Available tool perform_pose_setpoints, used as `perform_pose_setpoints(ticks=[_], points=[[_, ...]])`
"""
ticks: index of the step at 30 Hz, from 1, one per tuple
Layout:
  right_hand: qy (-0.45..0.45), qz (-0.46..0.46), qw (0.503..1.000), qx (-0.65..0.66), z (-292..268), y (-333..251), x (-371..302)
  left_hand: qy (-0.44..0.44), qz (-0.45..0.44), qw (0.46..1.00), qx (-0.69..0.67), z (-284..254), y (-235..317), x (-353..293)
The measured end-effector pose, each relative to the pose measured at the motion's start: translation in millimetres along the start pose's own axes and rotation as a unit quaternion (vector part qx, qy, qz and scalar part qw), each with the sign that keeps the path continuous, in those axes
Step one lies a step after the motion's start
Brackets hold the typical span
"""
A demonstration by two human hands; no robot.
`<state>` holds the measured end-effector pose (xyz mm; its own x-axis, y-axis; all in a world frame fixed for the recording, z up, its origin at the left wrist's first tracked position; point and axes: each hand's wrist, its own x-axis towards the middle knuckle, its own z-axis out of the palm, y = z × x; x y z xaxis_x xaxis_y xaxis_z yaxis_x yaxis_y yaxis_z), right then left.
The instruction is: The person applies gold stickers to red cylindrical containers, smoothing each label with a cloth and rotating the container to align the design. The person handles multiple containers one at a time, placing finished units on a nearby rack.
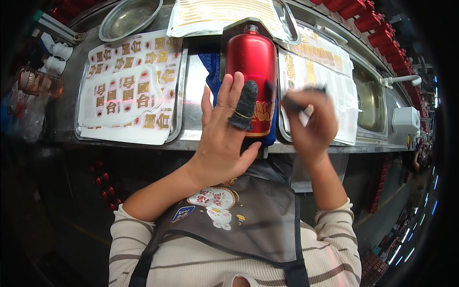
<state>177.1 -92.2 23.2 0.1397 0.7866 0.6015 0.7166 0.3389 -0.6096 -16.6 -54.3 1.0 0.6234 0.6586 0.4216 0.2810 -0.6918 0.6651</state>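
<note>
A shiny red bottle (251, 55) with a bare neck lies in a metal holder (225, 33) at the middle of the bench, its neck pointing away from me. Gold lettering (263, 112) shows on its near right side. My left hand (217, 134) rests along the bottle's left side with fingers stretched out. A black cloth finger cover (245, 103) is on one of its fingers. Just right of the bottle, my right hand (313, 124) is raised with bent fingers, dark covers on the tips. Motion blurs those fingertips, so whether they hold anything cannot be seen.
Sheets of gold decals (126, 91) fill a metal tray on the left; more sheets (320, 86) lie on the right. Striped gold sheets (222, 16) and a steel bowl (130, 20) stand behind. A sink (372, 110) with a white tap (404, 80) is at far right.
</note>
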Motion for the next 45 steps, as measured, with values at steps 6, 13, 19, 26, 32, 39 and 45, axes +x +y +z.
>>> perform_pose_setpoints(ticks=[6,13,19,26,32,39,45], points=[[0.026,0.258,0.937,0.233,7.4,1.0,1.7,0.056,0.015,0.993,0.102,14.2,-18.2,0.6],[-0.015,0.101,0.976,0.190,4.4,-3.9,-14.6,-0.018,-0.010,0.999,0.048,-1.3,-29.9,-5.4],[-0.001,0.034,0.991,0.132,5.8,-6.4,-37.0,-0.066,-0.020,0.997,0.026,-5.8,-37.0,-7.4],[-0.020,-0.053,0.994,0.096,4.4,-9.6,-34.8,-0.104,0.016,0.988,0.111,-10.2,-53.7,-8.1],[0.022,-0.086,0.994,0.065,4.9,4.5,-36.2,-0.021,-0.085,0.995,0.050,-8.1,-25.1,0.8],[0.032,-0.105,0.992,0.063,5.9,5.3,-42.7,-0.019,-0.132,0.991,-0.031,-0.4,-15.9,14.5],[0.108,0.361,0.850,0.369,-6.0,-4.7,-22.8,-0.081,-0.195,0.948,-0.237,-12.7,-27.2,3.8]])
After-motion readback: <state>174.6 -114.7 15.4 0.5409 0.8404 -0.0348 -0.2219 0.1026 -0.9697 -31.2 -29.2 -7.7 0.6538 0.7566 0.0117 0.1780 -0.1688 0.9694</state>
